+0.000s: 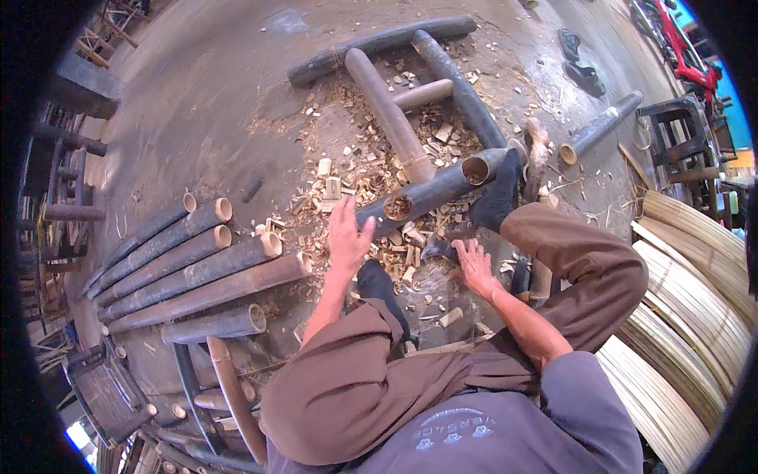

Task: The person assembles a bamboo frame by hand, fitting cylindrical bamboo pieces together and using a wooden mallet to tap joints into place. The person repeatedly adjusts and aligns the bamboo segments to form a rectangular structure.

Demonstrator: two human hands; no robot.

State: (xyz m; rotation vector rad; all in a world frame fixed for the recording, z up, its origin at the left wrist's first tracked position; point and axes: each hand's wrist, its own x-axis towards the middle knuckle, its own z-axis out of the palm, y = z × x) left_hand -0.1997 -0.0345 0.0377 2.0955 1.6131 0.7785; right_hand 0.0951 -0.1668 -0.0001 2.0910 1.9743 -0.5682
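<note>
A dark bamboo pole (437, 190) with two round holes lies across in front of me. Wood chips show inside the nearer left hole. My left hand (347, 238) is at the pole's left end, fingers spread and thumb apart; whether it touches the pole I cannot tell. Lower right, my right hand (475, 265) is held low over the chips with its fingers stretched out. Just left of its fingertips lies a dark, curved tool-like piece (439, 250), its kind unclear. My feet, in dark coverings, are on either side of the pole's near side.
Beyond the pole lies a joined bamboo frame (387, 107) amid wood chips (339, 188). Several cut bamboo poles (197, 272) lie at left. One short pole (602, 126), sandals (583, 77) and a dark stool (677, 130) are at right, above pale split-bamboo strips (683, 316).
</note>
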